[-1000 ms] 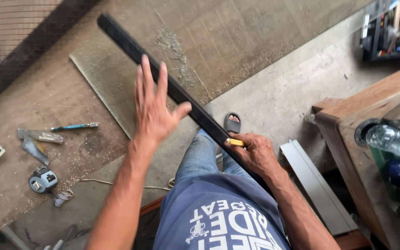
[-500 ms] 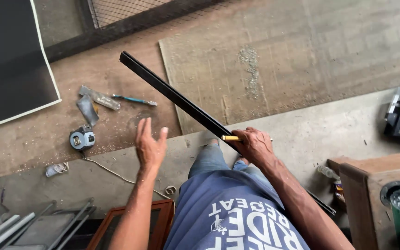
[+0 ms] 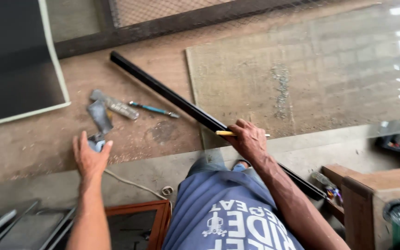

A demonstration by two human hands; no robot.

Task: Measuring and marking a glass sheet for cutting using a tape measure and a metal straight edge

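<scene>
A worker's right hand (image 3: 251, 141) grasps a long black bar (image 3: 172, 96) and pencil (image 3: 225, 133).
Left hand (image 3: 90, 159), fingers spread and released, reaches left of the bar; one-handed, its far end could swing or slip.

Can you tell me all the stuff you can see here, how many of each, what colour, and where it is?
long bar: 1, black, slanting across the floor, gripped near its middle
pencil: 1, yellow, in the right hand against the bar
glass sheet: 1, clear, flat on the floor at upper right
dark panel: 1, black with pale edge, upper left
screwdriver: 1, blue handle, on the floor left of the bar
grey tools: a few, beside the screwdriver
wooden bench: 1, brown, lower right
left hand: open, reaching down near the grey tools
right hand: closed on bar and pencil
</scene>
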